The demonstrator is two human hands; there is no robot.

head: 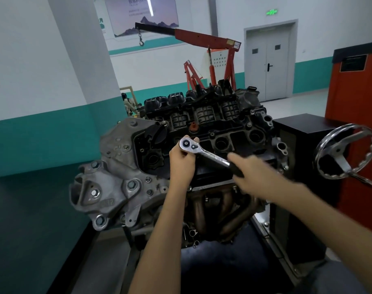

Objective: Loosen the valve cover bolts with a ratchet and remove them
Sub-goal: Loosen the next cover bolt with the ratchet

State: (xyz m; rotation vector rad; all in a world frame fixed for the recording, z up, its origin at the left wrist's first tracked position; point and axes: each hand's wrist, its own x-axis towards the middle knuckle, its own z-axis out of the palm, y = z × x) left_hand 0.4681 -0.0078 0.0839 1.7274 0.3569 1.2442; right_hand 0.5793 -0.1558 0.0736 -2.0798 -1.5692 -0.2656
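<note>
Where the ratchet is held: above the near middle of the valve cover, with the head to the left and the black grip slanting down to the right.
Ratchet head: the chromed round head is turned up toward the camera; whether a socket is fitted underneath cannot be told.
Left hand: it is closed round the ratchet head from below, and its fingertips are seen past the far edge of the head.
Right hand: it is blurred and lies over the end of the black grip; whether the grip is clasped cannot be told.
Valve cover: black, fitted on top of the engine, with round plug wells set along it.
Valve cover bolts: small bolt heads are seen seated in the cover, one of them just beyond the ratchet head.
Intake manifold: black and ribbed, mounted behind the valve cover.
Exhaust manifold: rust-brown pipes are seen below the cover, between the two forearms.
Timing cover: grey cast metal, bolted to the left end of the engine.
Handwheel: chromed, located to the right of the engine.
Engine hoist: red, parked behind the engine, with a hook hung on a chain from its boom.
Cabinet: orange, placed at the far right.
Double door: grey and closed, set in the back wall.
</note>
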